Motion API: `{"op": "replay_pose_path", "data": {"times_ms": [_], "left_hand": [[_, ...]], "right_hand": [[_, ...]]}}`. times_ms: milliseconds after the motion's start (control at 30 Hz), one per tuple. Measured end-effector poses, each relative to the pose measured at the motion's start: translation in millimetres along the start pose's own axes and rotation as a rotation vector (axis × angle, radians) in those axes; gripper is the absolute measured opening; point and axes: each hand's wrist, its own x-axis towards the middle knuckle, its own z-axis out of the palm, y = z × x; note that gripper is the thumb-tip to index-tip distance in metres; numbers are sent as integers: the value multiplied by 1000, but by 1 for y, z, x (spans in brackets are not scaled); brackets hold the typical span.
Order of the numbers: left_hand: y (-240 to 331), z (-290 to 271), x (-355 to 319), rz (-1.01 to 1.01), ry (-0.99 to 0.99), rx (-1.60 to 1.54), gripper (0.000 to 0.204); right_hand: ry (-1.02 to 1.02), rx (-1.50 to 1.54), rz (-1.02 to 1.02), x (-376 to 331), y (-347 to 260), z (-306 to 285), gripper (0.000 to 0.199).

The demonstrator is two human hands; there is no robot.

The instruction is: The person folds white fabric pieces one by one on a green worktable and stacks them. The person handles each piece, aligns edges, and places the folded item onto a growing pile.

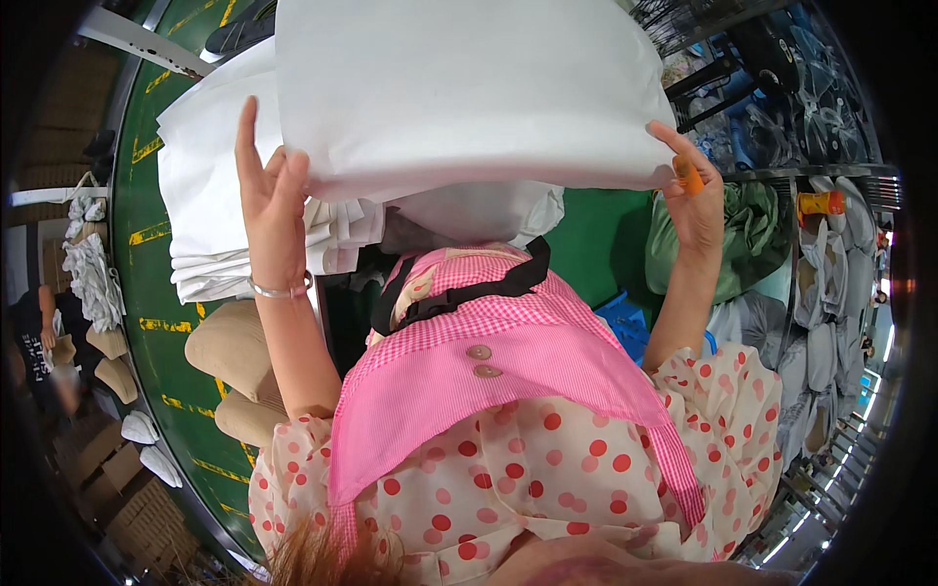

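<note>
A large white fabric piece (469,88), smooth and pillow-like, is held up in the air in front of the person's chest, well above the green tabletop (161,283). Its lower left edge is gripped by the left hand (269,210), with the thumb and curled fingers closed on the cloth while the index finger stands straight up. The lower right corner is pinched by the right hand (694,190), in which a small orange object (689,178) is also held against the fabric; what that object is cannot be told. A stack of folded white cloth (220,195) lies on the tabletop just behind and below the lifted piece, toward the tabletop's left edge, and beige padded pieces (234,352) rest nearer the person. A pink checked apron (508,361) is worn over a dotted blouse. The step in hand is judged to be the lifting and squaring of one piece taken up for handling. For the next move, an even grip on both lower corners would be called for, so that the cloth hangs straight and does not slip.
</note>
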Motion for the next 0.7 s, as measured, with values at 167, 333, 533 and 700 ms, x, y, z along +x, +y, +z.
{"op": "replay_pose_path", "data": {"times_ms": [167, 333, 533, 700], "left_hand": [[-4, -16, -15, 190, -196, 170, 98], [-13, -13, -19, 322, -133, 439, 60], [10, -11, -13, 423, -25, 692, 38], [22, -18, -18, 557, 56, 837, 30]], "right_hand": [[66, 232, 49, 3, -5, -9, 33], [61, 185, -5, 6, -9, -5, 39], [32, -186, -134, -3, -31, 23, 40], [-8, -552, -196, -2, -25, 8, 36]]}}
